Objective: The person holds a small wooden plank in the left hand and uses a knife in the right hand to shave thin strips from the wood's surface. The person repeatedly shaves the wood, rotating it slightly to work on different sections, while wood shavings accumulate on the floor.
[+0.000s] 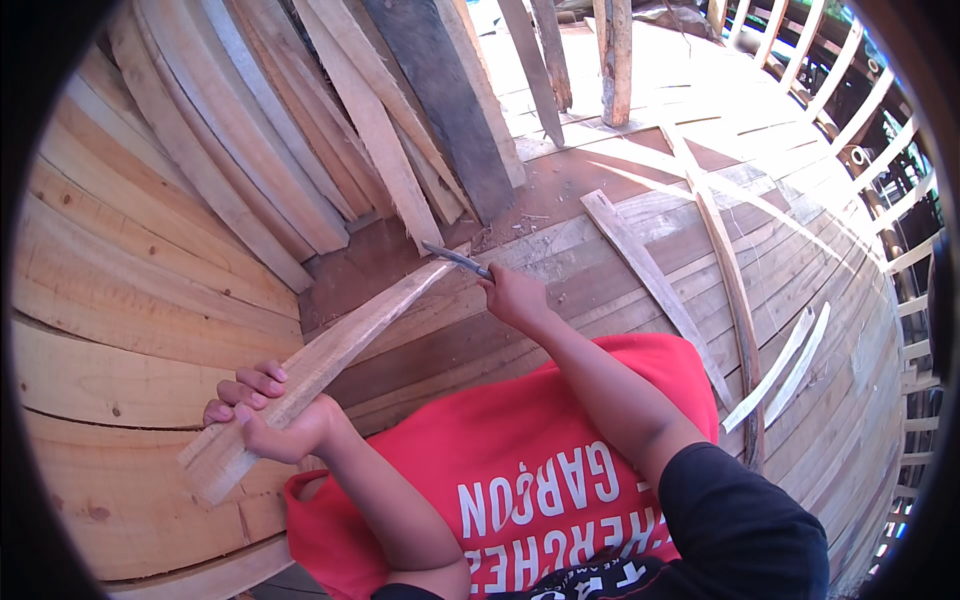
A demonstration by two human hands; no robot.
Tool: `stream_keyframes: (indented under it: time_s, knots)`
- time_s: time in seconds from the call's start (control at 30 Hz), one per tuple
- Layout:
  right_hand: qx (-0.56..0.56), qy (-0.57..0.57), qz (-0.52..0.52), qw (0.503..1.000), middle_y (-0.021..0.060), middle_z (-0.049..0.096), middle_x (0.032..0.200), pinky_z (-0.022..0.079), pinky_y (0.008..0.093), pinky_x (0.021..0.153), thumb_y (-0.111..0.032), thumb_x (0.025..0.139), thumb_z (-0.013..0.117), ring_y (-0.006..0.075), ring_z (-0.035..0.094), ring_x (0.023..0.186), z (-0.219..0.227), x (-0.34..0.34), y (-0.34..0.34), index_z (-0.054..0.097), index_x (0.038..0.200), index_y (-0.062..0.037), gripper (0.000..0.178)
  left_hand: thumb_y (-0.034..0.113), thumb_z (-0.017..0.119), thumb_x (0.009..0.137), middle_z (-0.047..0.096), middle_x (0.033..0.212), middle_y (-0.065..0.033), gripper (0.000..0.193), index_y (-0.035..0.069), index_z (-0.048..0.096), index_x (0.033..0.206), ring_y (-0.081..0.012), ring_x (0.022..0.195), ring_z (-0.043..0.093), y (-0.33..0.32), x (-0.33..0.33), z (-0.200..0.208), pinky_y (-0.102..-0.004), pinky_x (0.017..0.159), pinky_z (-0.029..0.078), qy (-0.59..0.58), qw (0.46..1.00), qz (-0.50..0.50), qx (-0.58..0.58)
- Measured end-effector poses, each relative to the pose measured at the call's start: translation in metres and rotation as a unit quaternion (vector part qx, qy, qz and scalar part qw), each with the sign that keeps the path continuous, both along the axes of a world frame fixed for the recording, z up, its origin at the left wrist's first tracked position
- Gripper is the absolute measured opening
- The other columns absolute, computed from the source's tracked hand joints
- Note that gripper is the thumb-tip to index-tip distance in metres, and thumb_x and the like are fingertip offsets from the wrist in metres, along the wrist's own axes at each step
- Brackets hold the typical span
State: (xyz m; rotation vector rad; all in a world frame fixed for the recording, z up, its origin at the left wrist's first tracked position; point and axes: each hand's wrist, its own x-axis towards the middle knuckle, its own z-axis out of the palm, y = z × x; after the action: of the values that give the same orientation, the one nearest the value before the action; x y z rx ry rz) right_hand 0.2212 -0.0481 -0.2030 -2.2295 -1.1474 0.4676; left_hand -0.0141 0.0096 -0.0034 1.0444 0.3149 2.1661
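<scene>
A pale wooden plank slants across in front of me, its near end toward the lower left. My left hand is closed around that near end, fingers over one edge and thumb on the other side. In my right hand is a knife with a dark, narrow blade, gripped by the handle, which the fist mostly hides. The blade lies across the plank's far end, seemingly touching it. Beneath my arms a red cloth with white lettering covers my lap.
Several boards lean upright at the back left, beside a wall of planks. Loose strips of wood and two thin curved pieces lie on the plank floor to the right. Slatted railing runs along the far right.
</scene>
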Motion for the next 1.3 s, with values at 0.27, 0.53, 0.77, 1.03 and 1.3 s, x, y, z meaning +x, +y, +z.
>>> stream_keyframes:
  time_s: [0.27,0.53,0.77,1.03,1.3]
  knots:
    - [0.026,0.11,0.066,0.991,0.0267,0.066,0.082,0.047,0.0557,0.076,-0.039,0.101,0.043,0.0463,0.063,0.084,0.005,-0.021,0.004,0.06,0.09,0.0012,0.045,0.013,0.055,0.077,0.033,0.068,0.0004,0.023,0.013,0.037,0.092,-0.0104,0.056,0.033,-0.008,0.011,0.003,-0.0266,0.053,0.038,0.019,0.999,-0.019,0.027]
    - [0.101,0.136,0.119,0.978,0.0309,0.064,0.082,0.047,0.057,0.076,-0.041,0.103,0.037,0.0497,0.062,0.083,0.054,-0.056,-0.003,0.059,0.092,0.0063,0.054,0.012,0.055,0.077,0.033,0.068,0.0004,0.023,0.013,0.037,0.092,-0.0105,0.055,0.034,-0.004,0.004,-0.002,-0.027,0.053,0.038,0.005,1.0,-0.005,0.022]
    - [0.039,0.065,0.054,0.996,0.0289,0.064,0.079,0.047,0.0573,0.07,-0.041,0.103,0.037,0.0473,0.063,0.076,0.02,-0.04,0.007,0.058,0.093,0.0037,0.05,0.013,0.056,0.076,0.034,0.068,-0.0008,0.026,0.011,0.037,0.094,-0.0115,0.055,0.036,-0.007,0.01,0.002,-0.0275,0.053,0.038,0.016,0.999,-0.006,0.042]
    - [0.029,0.061,0.031,0.997,0.027,0.065,0.079,0.048,0.0567,0.07,-0.041,0.103,0.037,0.0465,0.063,0.077,0.01,-0.025,0.007,0.058,0.096,0.0025,0.048,0.014,0.057,0.076,0.035,0.068,-0.001,0.028,0.011,0.037,0.095,-0.012,0.055,0.036,-0.01,0.015,0.002,-0.0282,0.054,0.038,0.011,0.999,-0.017,0.043]
    - [0.019,0.092,0.018,0.995,0.0282,0.065,0.081,0.048,0.0561,0.074,-0.043,0.103,0.038,0.0485,0.063,0.079,0.007,-0.025,0.008,0.059,0.097,0.0027,0.05,0.013,0.056,0.075,0.035,0.068,-0.0006,0.027,0.012,0.037,0.094,-0.0117,0.055,0.036,-0.01,0.014,0.004,-0.0277,0.054,0.038,0.017,1.0,-0.011,0.024]
